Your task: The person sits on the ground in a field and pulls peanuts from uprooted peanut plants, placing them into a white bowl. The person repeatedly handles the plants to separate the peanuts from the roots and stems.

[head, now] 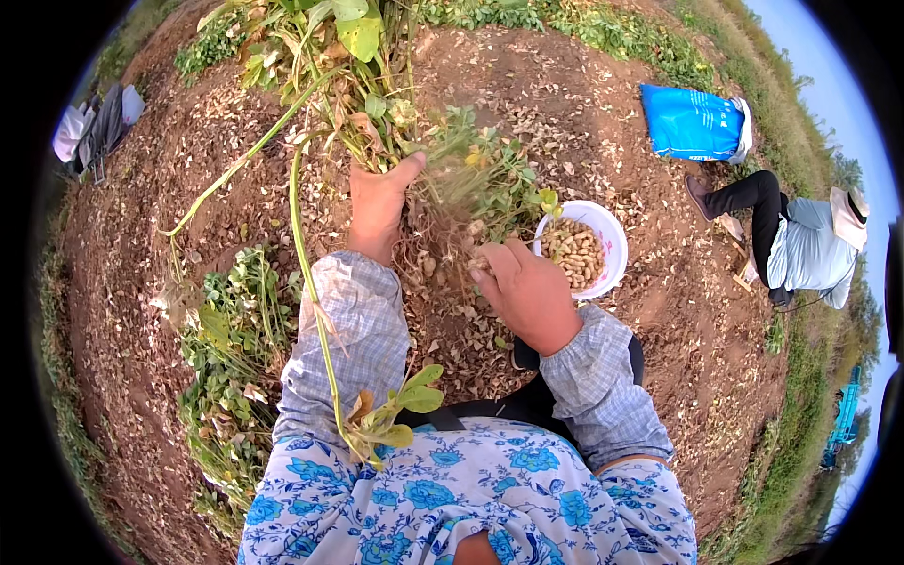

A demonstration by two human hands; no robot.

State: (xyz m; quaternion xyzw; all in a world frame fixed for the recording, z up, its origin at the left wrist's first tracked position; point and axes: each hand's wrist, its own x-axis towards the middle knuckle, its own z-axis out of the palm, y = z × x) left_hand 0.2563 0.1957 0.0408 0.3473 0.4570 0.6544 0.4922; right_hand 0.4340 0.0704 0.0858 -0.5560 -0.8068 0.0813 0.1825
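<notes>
My left hand (381, 205) grips a bundle of uprooted peanut plants (353, 106) by the stems, its leafy tops pointing away from me. A long bent stem hangs from the bundle down over my left sleeve to my lap. Just right of it, my right hand (530, 289) has its fingers closed around peanut pods (479, 261) at the roots. Fine roots and pods (427, 265) dangle between both hands, partly blurred. Close beside my right hand stands a white plastic bucket (616, 240), partly filled with peanuts in their shells (580, 254).
Pulled peanut plants (233, 374) lie in a heap at my left. Leafy stems (494, 183) lie ahead, next to the bucket. Farther right are a blue plastic sack (692, 126) and a seated person (805, 240). Bags (102, 127) stand far left; dry leaves litter the soil (678, 282).
</notes>
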